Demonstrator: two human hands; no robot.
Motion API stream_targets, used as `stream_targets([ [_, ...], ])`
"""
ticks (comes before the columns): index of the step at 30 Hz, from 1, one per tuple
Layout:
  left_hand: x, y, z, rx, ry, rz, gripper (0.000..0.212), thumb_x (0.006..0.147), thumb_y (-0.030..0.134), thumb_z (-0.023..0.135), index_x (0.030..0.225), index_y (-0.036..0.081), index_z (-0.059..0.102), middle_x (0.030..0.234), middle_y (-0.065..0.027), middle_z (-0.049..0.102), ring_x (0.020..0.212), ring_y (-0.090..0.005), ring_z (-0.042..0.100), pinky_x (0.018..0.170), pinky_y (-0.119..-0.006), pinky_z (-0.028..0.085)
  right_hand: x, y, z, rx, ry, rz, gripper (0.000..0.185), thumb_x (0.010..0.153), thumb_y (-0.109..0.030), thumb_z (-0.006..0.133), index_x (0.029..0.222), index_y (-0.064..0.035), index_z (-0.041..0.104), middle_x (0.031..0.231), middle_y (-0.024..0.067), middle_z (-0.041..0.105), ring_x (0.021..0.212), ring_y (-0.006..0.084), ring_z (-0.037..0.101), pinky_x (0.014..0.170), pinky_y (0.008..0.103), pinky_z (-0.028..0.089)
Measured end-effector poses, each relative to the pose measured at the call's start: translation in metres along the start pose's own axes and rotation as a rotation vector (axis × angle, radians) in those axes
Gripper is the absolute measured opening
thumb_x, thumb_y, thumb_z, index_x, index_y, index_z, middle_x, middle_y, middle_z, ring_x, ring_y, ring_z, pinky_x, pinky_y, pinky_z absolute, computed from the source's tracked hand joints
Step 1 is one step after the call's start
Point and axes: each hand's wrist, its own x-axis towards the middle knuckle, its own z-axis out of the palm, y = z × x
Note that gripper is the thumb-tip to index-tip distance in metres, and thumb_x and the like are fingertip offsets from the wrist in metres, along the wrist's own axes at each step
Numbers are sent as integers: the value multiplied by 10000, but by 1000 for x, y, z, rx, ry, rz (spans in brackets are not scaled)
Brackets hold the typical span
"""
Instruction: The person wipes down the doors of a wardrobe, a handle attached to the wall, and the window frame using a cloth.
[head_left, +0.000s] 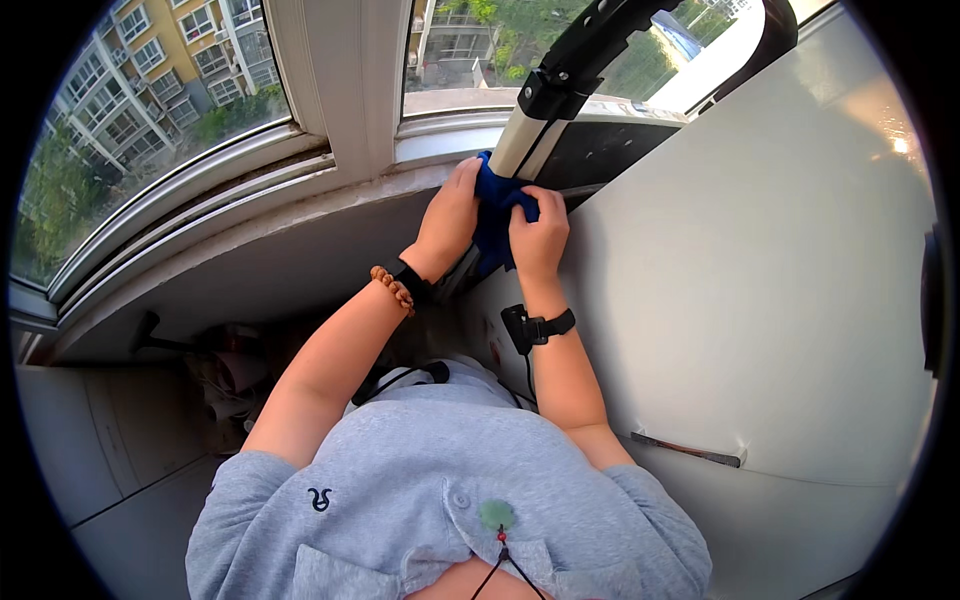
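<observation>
A dark blue cloth (495, 206) is wrapped about the lower visible part of a post (517, 142) with beige sides and a black stepped upper section. The post leans up and to the right in front of the window. My left hand (448, 217) presses the cloth from the left, its fingers running along the post. On the other side, my right hand (541, 232) pinches a fold of the cloth between thumb and curled fingers. Cloth hangs below both hands and hides the post's lower part.
Window frames (349, 82) and a narrow sill (300, 214) run along the front and left. A large pale glossy panel (750, 285) stands close on the right. Cluttered items (232, 371) lie in shadow at lower left. A black cable (529, 375) hangs from my right wrist device.
</observation>
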Motion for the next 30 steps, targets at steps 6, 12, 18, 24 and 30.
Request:
stream_targets([
  [6,72,64,-14,-42,374,239,475,851,-49,569,1317,-17,484,1284,-224,550,1165,-429,520,1004,-451,439,86,-61,-33,99,364,-299,223,761,58,682,969,-8,636,947,129,644,893,323,618,811,382,518],
  [12,43,30,8,134,311,143,524,809,-47,585,1322,-16,482,1246,-207,560,1127,-411,524,976,-446,454,44,-20,20,139,268,-219,289,730,74,651,1006,-3,615,991,173,627,922,371,621,817,415,522],
  [18,-18,-1,9,207,70,55,515,797,-55,592,1300,-10,487,1233,-201,560,1147,-377,533,958,-429,472,-17,17,19,-8,5,-37,281,716,78,650,977,-22,632,958,143,632,858,355,632,772,410,540],
  [24,22,43,-3,-74,410,131,570,741,-68,653,1282,33,506,1248,-181,541,1145,-391,511,970,-463,447,57,-38,-18,106,397,-235,292,707,122,679,959,-21,644,963,121,634,918,314,622,815,383,527],
  [30,48,37,10,117,371,246,652,717,-76,652,1333,25,461,1283,-169,510,1143,-389,493,981,-451,447,60,-6,20,154,327,-246,289,715,114,594,973,-14,584,1021,159,586,962,343,579,854,408,493],
])
